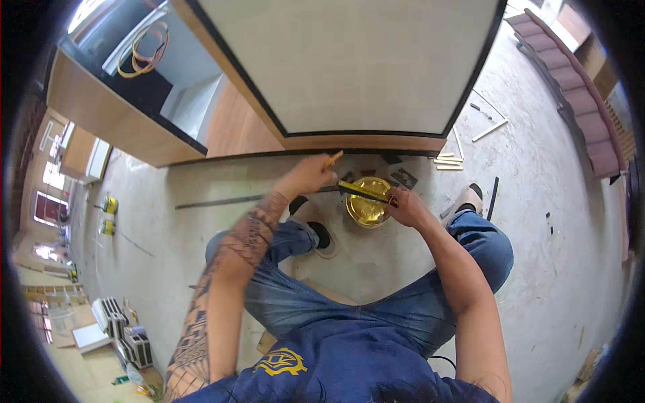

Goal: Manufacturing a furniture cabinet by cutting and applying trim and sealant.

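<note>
My left hand (308, 176) is closed around a short yellow-orange stick (333, 159) that looks like a pencil, just above a long dark strip (248, 199). The strip runs from the left across a round golden tin (367, 213) on the floor. Along the strip's right part lies a yellow tape measure blade (359, 191). At that end my right hand (407, 207) is closed, fingers pinching the strip and the blade together. The left fingers are close to the blade's left end; whether they touch the strip, I cannot tell.
A wooden cabinet with a black-framed pale panel (356, 67) stands in front; coiled cable (146, 50) hangs at its left. Short yellowish sticks (449, 162) and white rods (490, 130) lie at right. Further off are a cushioned bench (578, 94), yellow tools (109, 215) and cases (124, 336).
</note>
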{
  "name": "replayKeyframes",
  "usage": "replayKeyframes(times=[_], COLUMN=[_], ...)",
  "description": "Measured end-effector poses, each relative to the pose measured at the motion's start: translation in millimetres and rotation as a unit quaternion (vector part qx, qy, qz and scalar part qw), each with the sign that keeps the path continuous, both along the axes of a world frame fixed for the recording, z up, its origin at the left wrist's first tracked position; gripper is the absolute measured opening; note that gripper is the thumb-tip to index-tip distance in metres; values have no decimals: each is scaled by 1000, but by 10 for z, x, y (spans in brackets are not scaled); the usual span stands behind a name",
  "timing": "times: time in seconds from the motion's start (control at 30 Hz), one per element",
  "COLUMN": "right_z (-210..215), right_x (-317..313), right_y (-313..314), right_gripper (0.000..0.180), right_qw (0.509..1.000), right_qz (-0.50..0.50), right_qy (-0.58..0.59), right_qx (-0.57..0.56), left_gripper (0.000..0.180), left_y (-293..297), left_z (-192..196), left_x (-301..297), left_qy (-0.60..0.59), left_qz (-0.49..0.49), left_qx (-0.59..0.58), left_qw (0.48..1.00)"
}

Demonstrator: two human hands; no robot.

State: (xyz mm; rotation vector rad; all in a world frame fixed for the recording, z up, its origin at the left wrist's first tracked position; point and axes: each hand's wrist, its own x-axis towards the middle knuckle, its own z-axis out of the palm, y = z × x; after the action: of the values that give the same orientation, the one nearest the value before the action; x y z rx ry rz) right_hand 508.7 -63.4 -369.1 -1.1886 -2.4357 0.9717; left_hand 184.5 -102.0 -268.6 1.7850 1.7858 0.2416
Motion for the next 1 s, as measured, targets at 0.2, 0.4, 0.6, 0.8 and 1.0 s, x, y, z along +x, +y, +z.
replayKeyframes(times=[0.2,0.4,0.6,0.8,1.0], right_z=[-113,-203,-340,-69,-211], right_x=[56,49,-75,-64,242], right_y=[90,171,191,148,167], right_gripper=[45,42,33,28,27], right_qw=[999,999,996,992,974], right_qz=[-10,-29,-78,-84,-130], right_qy=[-36,-15,-21,-82,-181], right_qx=[-16,-13,47,44,25], left_gripper=[38,33,35,39,42], left_y=[-82,38,118,82,40], left_z=[-987,-1133,-1247,-1228,-1382], left_x=[222,155,151,16,-239], left_qy=[-97,-210,-198,-197,-167], left_qz=[102,188,132,179,211], left_qx=[48,-21,-42,-16,-15], left_qw=[989,959,970,964,963])
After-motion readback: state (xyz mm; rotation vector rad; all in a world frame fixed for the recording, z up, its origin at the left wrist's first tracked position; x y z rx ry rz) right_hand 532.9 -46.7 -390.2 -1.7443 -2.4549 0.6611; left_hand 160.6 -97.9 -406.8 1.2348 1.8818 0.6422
